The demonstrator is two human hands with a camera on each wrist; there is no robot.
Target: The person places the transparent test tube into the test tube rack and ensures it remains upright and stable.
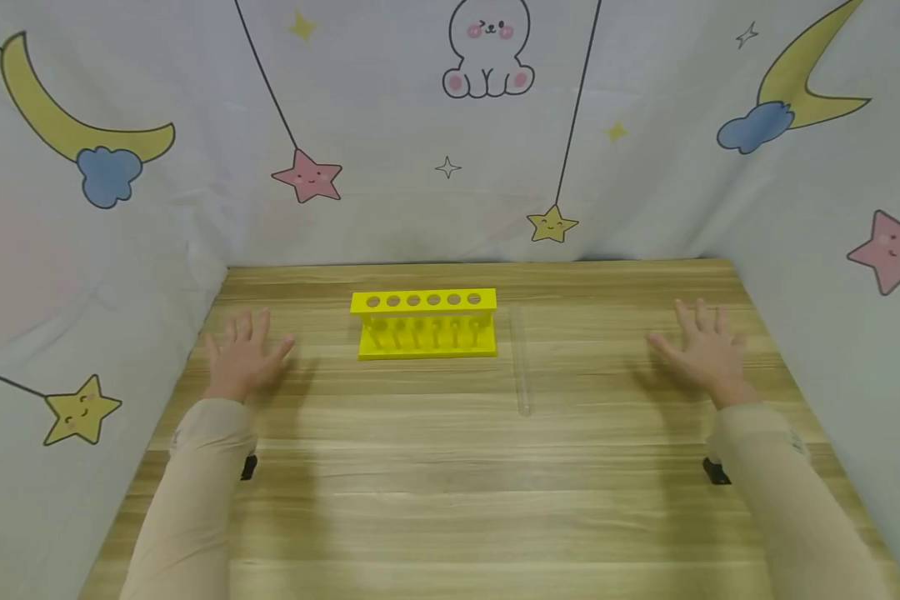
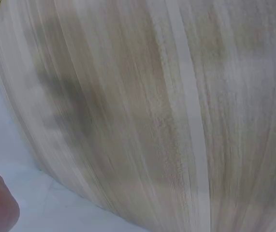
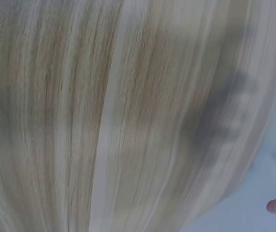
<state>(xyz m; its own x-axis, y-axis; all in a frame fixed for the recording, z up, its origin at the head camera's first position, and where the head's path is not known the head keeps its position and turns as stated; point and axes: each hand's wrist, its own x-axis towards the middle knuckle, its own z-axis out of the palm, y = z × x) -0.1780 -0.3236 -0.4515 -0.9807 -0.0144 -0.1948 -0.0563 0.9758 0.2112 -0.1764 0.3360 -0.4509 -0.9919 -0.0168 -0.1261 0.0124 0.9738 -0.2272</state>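
Note:
In the head view a yellow test tube rack [image 1: 427, 352] stands toward the back of the table, a row of round holes along its top bar and pegs on its base. Just right of it lies a clear glass test tube [image 1: 521, 362], its rounded end toward me. My left hand [image 1: 242, 357] is spread with nothing in it, left of the rack and apart from it. Over the right side of the table, my right hand [image 1: 705, 350] also spreads its fingers and holds nothing. Each wrist view catches only a small part of its hand at a lower corner.
The wood-grain table [image 1: 435, 483] is bounded by a white cloth [image 1: 390, 225] printed with stars, moons and a bear, at the back and both sides. Dark wrist straps show by both sleeves. Shadows of the hands fall on the table.

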